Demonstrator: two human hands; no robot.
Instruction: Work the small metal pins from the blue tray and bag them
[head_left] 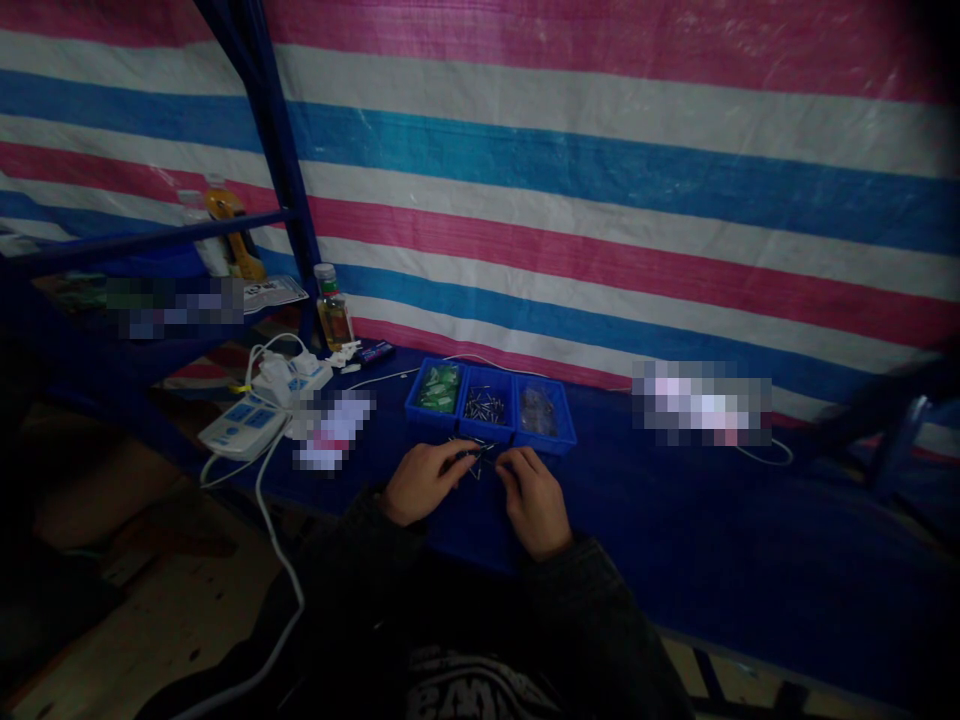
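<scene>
In front of the blue bins, my left hand [421,482] pinches a small thin dark metal piece [480,455], one of a few slim pieces around its fingertips. My right hand [537,502] is close beside it, thumb and fingers pressed together; what they hold is too small to make out. Just beyond my hands is a blue tray [561,436] of three compartments. Green packets [439,387] lie in the left one, many slim metal pieces [484,405] in the middle, and clear plastic bits [537,412] in the right.
A white power strip [241,428] with plugs and cables sits on the left of the blue table [660,520]. Behind it stands a bottle [334,312] of amber liquid. Blurred-out items lie on both sides. A blue metal frame [281,160] rises at the left, before a striped sheet [600,180].
</scene>
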